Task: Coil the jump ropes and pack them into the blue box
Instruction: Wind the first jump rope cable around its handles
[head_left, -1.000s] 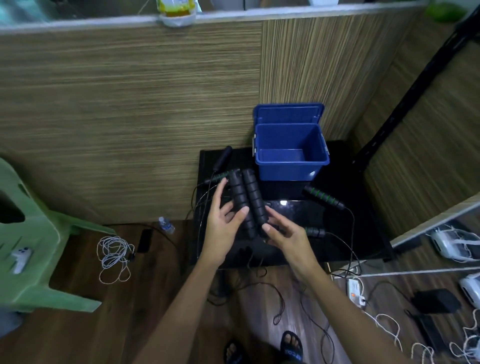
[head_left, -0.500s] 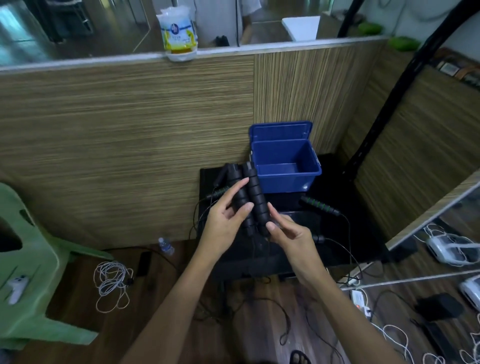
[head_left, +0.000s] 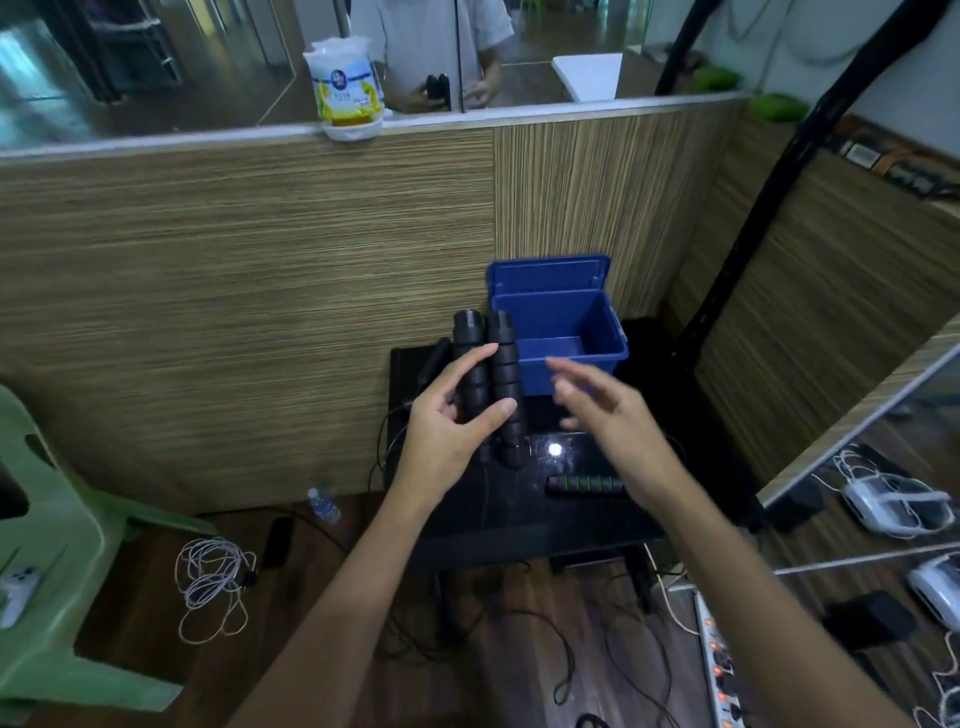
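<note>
**Two black handles in the left hand, rope trailing below**

Held up in front of the blue box (head_left: 558, 332), left of its open mouth: a pair of black foam handles (head_left: 488, 379), side by side and near upright, gripped by the left hand (head_left: 449, 431) with thumb across the front and fingers curled behind. Likely light and stiff, with ribbed foam that should give a sure, non-slip hold; best taken round the middle, as now. Thin black cord (head_left: 484, 499) hanging limp from the lower ends toward the black table (head_left: 467, 525), floppy and apt to tangle with the other cables below, so better gathered in loops than dragged.

Further right, blurred in motion: the right hand (head_left: 605, 415), fingers spread and loose, holding nothing. Below it, flat on the table, a green-ringed handle (head_left: 584, 484) of another rope.

Against half a second ago: right hand then pinching the handles' lower part, now off them and out to the right; handles lifted higher.
</note>
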